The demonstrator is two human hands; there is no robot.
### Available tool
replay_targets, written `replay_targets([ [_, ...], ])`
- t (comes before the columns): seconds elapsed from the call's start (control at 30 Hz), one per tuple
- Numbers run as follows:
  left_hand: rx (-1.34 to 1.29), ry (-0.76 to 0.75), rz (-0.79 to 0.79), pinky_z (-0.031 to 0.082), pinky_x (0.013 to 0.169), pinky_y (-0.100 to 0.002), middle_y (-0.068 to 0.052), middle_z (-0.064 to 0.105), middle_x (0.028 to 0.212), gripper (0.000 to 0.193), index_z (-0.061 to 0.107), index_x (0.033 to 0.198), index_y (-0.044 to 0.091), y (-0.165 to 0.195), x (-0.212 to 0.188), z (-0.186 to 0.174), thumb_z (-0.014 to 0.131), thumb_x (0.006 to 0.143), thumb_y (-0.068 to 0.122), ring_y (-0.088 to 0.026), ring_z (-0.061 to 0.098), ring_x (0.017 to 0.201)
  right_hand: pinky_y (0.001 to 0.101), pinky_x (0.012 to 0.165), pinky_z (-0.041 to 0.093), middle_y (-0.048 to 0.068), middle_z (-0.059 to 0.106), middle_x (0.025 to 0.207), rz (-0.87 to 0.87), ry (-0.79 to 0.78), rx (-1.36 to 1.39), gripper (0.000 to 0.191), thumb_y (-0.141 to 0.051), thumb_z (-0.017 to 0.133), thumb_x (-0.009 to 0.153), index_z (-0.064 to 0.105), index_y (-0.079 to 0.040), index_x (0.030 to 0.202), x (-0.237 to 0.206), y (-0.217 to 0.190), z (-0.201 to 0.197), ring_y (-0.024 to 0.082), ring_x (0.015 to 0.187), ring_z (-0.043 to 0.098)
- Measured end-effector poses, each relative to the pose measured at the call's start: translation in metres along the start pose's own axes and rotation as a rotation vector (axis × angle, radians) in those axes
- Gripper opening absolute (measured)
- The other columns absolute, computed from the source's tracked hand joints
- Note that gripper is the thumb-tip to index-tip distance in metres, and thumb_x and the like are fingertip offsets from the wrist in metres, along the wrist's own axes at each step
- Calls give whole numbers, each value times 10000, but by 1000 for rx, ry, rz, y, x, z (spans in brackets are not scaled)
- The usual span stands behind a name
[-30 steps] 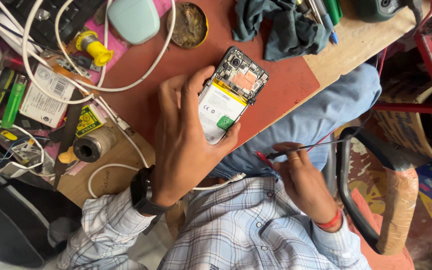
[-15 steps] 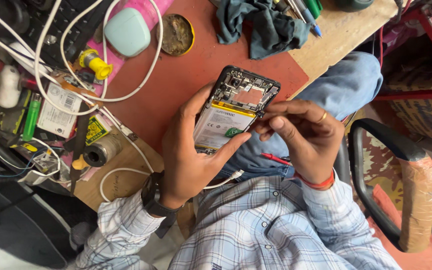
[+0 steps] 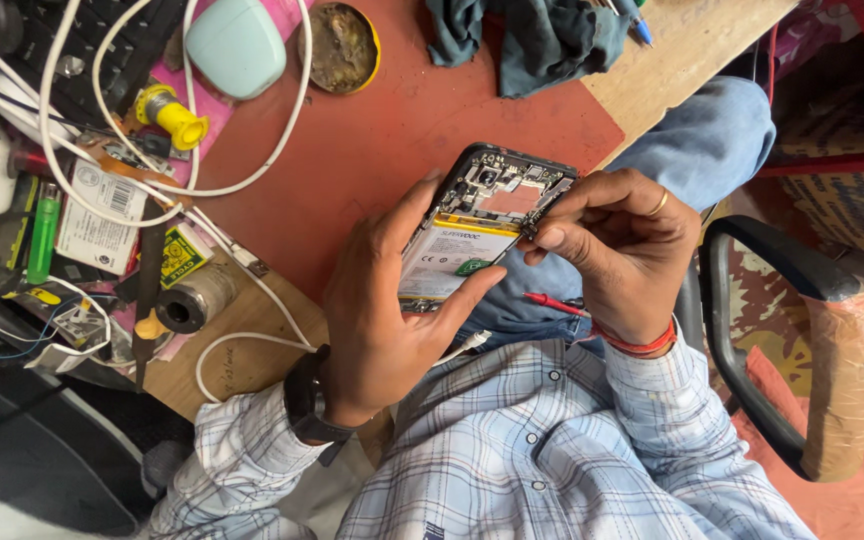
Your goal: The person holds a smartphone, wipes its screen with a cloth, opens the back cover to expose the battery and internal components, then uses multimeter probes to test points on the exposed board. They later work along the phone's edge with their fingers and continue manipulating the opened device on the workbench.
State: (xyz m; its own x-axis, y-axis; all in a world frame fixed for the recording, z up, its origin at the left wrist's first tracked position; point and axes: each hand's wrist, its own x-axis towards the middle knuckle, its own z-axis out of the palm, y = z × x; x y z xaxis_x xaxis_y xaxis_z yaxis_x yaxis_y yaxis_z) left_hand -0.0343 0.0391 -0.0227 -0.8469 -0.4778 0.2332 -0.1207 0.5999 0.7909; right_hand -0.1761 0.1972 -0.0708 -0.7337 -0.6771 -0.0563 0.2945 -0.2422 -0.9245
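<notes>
While the opened smartphone (image 3: 480,235) sits just right of the frame's centre, above the edge of the red work mat (image 3: 372,150), its long axis runs from lower left to upper right, with the exposed circuit board at the upper-right end and the white battery below it. Both hands meet on it: the left hand (image 3: 392,300) comes up from the lower left and cradles the phone from behind and along its left side, fingers curled partway, thumb lying across the battery's lower edge. The right hand (image 3: 617,250) reaches in from the right, nearer the board end; its fingers are drawn narrow into a pinch, fingertips touching the phone's upper-right edge by the board. Whether they grip a small part there I cannot tell. A red-handled tool (image 3: 552,302) lies on the lap just beneath that wrist, untouched. At upper left, white cables (image 3: 252,170) loop around a yellow-capped bottle (image 3: 174,115) and a pale green case (image 3: 237,45).
</notes>
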Motion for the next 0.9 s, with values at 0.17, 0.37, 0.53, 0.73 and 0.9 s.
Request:
replay_targets([
  [0.17,19,0,18,563,963,-346,-110,586,1441,791,421,1515,31,-2,-2,2,932,929,176,-260,666,1141,312,772,642,164,708,932,8,16,-63,254,64,795,956,600,83,1118,-3,1,-2,184,836,738],
  [0.37,25,-1,37,563,961,-346,-107,571,1430,800,407,1522,30,-3,-4,2,937,939,171,-259,665,1142,294,816,636,161,720,972,23,11,-102,311,92,796,948,574,65,1163,-5,1,-2,165,889,739],
  [0.53,52,0,65,549,892,-350,-120,578,1459,806,398,1511,21,-4,-4,3,940,934,170,-255,662,1063,309,875,636,159,718,1048,40,8,-27,344,95,807,935,570,54,1181,-3,-1,2,167,964,734],
  [0.73,55,-12,49,547,834,-345,-118,619,1369,809,402,1507,18,-1,-6,4,947,922,142,-247,659,994,309,873,635,167,730,1128,175,12,152,364,117,801,886,606,73,1190,3,-5,5,184,981,736],
  [0.9,66,-13,75,544,831,-348,-127,613,1378,814,390,1507,12,0,-4,5,948,926,130,-256,659,997,265,802,604,132,705,1109,151,18,166,294,142,798,902,648,73,1144,0,-7,7,154,967,707],
])
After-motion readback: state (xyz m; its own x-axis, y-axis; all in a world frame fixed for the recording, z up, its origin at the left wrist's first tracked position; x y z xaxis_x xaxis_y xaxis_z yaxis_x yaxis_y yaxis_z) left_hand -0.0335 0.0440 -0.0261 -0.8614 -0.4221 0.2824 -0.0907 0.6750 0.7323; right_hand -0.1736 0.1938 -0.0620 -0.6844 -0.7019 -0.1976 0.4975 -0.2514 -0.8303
